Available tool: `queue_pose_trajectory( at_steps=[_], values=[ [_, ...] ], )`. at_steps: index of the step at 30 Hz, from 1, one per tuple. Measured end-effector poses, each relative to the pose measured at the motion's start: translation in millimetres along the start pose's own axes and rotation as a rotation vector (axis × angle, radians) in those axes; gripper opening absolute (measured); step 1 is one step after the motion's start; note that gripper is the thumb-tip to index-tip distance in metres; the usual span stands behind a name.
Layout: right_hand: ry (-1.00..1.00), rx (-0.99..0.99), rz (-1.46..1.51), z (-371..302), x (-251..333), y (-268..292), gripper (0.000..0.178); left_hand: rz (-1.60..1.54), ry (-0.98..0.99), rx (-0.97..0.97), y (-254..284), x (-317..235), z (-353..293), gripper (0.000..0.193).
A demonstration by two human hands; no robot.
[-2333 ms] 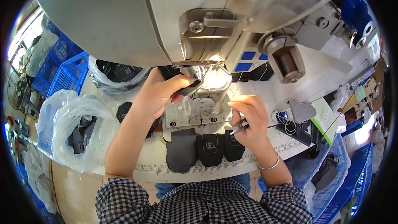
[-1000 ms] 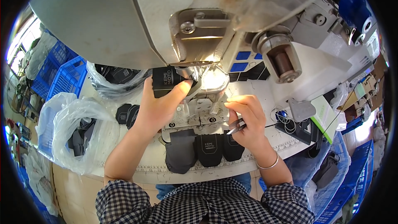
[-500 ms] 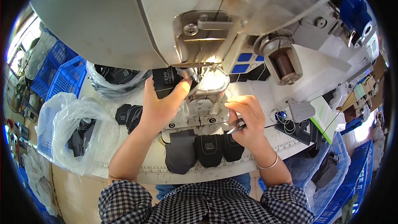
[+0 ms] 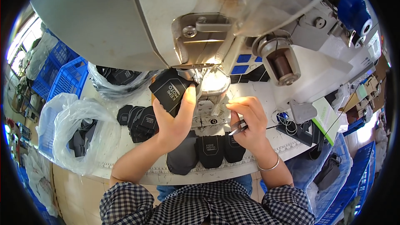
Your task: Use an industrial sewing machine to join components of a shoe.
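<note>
Pinched between the thumb and fingers of my left hand (image 4: 175, 126) is a black fabric piece (image 4: 168, 91) with light printing, tilted beside the sewing machine's needle area (image 4: 213, 84). My right hand (image 4: 251, 121) is curled around small metal thread snips (image 4: 238, 127), whose tips point left out of the palm. Its thumb and forefinger meet just right of the lit needle area. In front of the machine lie a plain dark grey piece (image 4: 182, 154) and two black printed pieces (image 4: 209, 151). A pile of similar pieces (image 4: 143, 121) rests left of my left wrist.
Clear plastic bags (image 4: 81, 135) of dark pieces stand on the left, near blue crates (image 4: 66, 77). The machine head (image 4: 100, 21) overhangs the white table (image 4: 200, 176). A thread spool (image 4: 287, 66) sits at right, above a green-edged booklet (image 4: 326, 118). Another blue crate (image 4: 333, 175) is lower right.
My left hand has shifted slightly right and toward me, and the black fabric piece has turned to a slant. More of the pile on the left shows. My right hand has barely moved.
</note>
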State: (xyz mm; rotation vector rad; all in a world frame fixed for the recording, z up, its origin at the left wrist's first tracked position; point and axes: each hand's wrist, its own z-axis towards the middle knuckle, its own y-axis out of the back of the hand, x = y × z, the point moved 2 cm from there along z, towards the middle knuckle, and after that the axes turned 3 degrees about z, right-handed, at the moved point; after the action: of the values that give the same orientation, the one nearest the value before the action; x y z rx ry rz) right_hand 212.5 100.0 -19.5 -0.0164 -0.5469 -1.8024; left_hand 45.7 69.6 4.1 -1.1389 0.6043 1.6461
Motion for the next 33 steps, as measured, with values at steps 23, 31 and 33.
queue_pose_trajectory(
  at_steps=[23,31,33],
  values=[
    [-0.923,0.164,0.979,27.9,40.6,-34.1,0.014,0.214,0.477,0.644,30.7,-35.7,45.8,0.038],
    [-0.922,0.193,0.967,28.9,39.4,-34.0,0.014,0.299,0.405,0.622,32.8,-27.6,48.1,0.038],
    [-0.910,0.192,0.978,29.8,39.2,-33.3,0.014,0.286,0.356,0.624,31.4,-27.2,48.4,0.040]
  ],
)
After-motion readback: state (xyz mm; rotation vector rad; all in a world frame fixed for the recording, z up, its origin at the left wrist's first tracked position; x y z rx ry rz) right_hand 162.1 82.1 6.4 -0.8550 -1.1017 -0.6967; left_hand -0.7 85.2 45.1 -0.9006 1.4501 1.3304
